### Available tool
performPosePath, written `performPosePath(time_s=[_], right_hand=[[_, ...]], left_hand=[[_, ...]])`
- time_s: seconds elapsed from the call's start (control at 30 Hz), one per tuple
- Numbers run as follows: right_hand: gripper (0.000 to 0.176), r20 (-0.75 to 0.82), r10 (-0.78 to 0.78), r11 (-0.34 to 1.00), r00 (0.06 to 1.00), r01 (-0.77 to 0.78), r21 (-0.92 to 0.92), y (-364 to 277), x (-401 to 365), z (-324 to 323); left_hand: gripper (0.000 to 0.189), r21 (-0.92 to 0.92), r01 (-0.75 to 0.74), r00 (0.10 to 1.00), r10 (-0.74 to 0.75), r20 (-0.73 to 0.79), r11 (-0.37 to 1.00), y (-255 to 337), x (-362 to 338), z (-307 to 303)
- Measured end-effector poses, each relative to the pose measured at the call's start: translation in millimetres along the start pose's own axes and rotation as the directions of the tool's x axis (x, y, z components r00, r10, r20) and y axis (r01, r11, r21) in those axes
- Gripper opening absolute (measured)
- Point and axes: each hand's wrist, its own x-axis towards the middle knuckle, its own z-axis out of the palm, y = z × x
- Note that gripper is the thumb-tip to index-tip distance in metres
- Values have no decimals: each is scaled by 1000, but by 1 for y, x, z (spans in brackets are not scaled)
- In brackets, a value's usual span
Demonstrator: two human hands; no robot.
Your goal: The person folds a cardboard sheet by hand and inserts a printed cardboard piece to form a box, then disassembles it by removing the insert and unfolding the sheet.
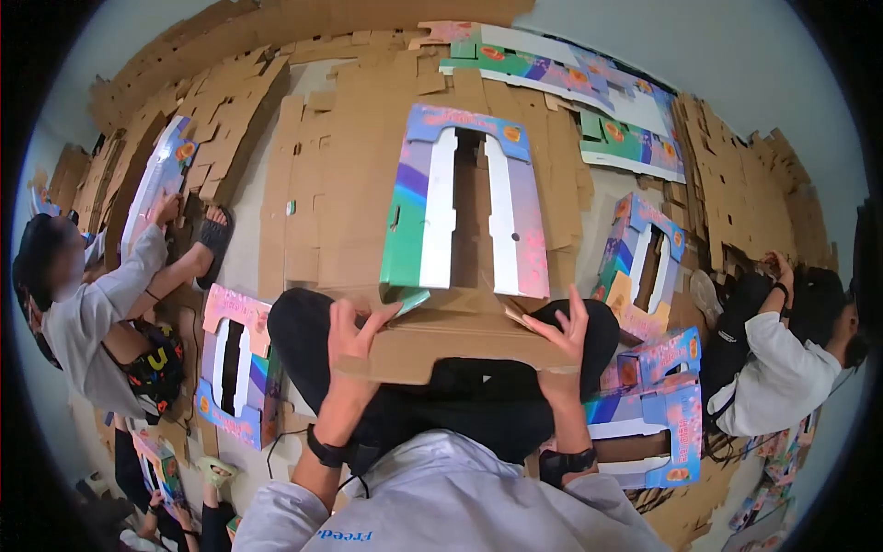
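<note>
Holds left hand [354, 342] and right hand [563, 342] spread wide, with thumbs at the side tabs [412, 302] of a multicoloured printed cardboard carton [407, 230], near end between the knees [296, 336], brown end flap [451, 350] between the wrists.

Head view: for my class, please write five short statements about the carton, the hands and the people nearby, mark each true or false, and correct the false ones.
1. The person's left hand and right hand are both at the near end of the large printed carton. True.
2. The broad flap between the hands shows a pink printed face. False: its visible face is plain brown.
3. A co-worker on the picture's left wears a dark sandal. True.
4. Only the person's left wrist has a dark band. False: the right wrist has a dark band too.
5. The large printed carton's near end is closed flat. False: its flaps stand open.
</note>
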Motion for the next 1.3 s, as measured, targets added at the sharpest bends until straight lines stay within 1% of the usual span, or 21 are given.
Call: performPosePath(time_s=[0.07, 0.13, 0.17, 0.2, 0.23, 0.27, 0.33, 0.43, 0.5, 0.53, 0.57, 0.6, 0.63, 0.73, 0.77, 0.87, 0.93, 1.03, 1.13, 1.17, 1.3], right_hand=[[31, 90, -48, 999, 995, 49, -12, -4, 10, -16], [27, 249, -94, 996, 964, 93, 19, -5, 15, -27], [20, 263, -54, 989, 963, 15, 150, -5, 12, -23], [18, 208, -45, 967, 977, -10, 255, -4, 7, -14], [17, 157, -29, 933, 987, -30, 360, -2, 0, -3], [16, 110, -11, 886, 994, -42, 462, 2, -5, 6], [18, 42, -42, 897, 998, 19, 441, 6, -8, 15], [26, -45, 42, 881, 998, -16, 472, 1, -21, 36], [33, -77, 103, 794, 992, -35, 607, -3, -30, 51], [37, -93, 135, 744, 986, -39, 667, -2, -35, 56], [44, -55, 175, 733, 983, -93, 674, 7, -43, 62], [43, -41, 224, 740, 974, -143, 658, 14, -50, 68], [42, -32, 276, 746, 961, -193, 638, 18, -55, 75], [31, -38, 313, 829, 949, -253, 498, 16, -45, 73], [29, -29, 308, 860, 951, -265, 437, 18, -39, 70], [28, -16, 274, 942, 962, -264, 209, 12, -13, 65], [29, 9, 248, 968, 969, -248, 33, 14, 0, 63], [35, 0, 209, 977, 978, -209, 28, 12, 12, 69], [41, 12, 304, 939, 953, -302, 163, 26, 16, 78], [46, 63, 338, 916, 939, -343, 209, 30, 19, 77], [49, 304, 372, 888, 877, -432, 159, 49, 42, 76]], left_hand=[[36, 75, -132, 991, 132, 4, 988, -13, -9, -2], [26, -85, -51, 988, 63, 141, 995, -15, -24, -10], [24, -130, -43, 978, 69, 199, 991, -17, -28, -12], [23, -172, -34, 964, 78, 255, 985, -18, -31, -13], [22, -340, 83, 945, 35, 326, 937, -14, -34, -13], [21, -406, 119, 961, -1, 278, 906, -15, -39, -8], [20, -534, 169, 980, -85, 178, 829, -21, -49, 9], [21, -503, 73, 997, -48, 63, 861, -26, -48, 20], [24, -443, 21, 999, 2, 52, 896, -31, -44, 18], [25, -490, 46, 998, -66, -22, 871, -40, -47, 26], [24, -553, 182, 978, -208, 15, 813, -47, -51, 33], [24, -607, 310, 937, -343, 66, 731, -52, -55, 37], [26, -535, 255, 960, -276, 42, 806, -54, -54, 37], [29, -608, 362, 907, -418, 54, 706, -49, -43, 51], [32, -644, 479, 840, -525, 137, 597, -44, -38, 50], [36, -721, 421, 829, -556, 59, 550, -48, -26, 68], [44, -646, 440, 819, -573, 5, 624, -57, -20, 82], [54, -600, 408, 832, -550, -66, 688, -60, -11, 94], [59, -523, 393, 838, -528, -133, 756, -67, -7, 96], [67, -474, 440, 835, -542, -97, 763, -71, -4, 93], [68, -483, 530, 808, -589, 35, 698, -78, 13, 91]])
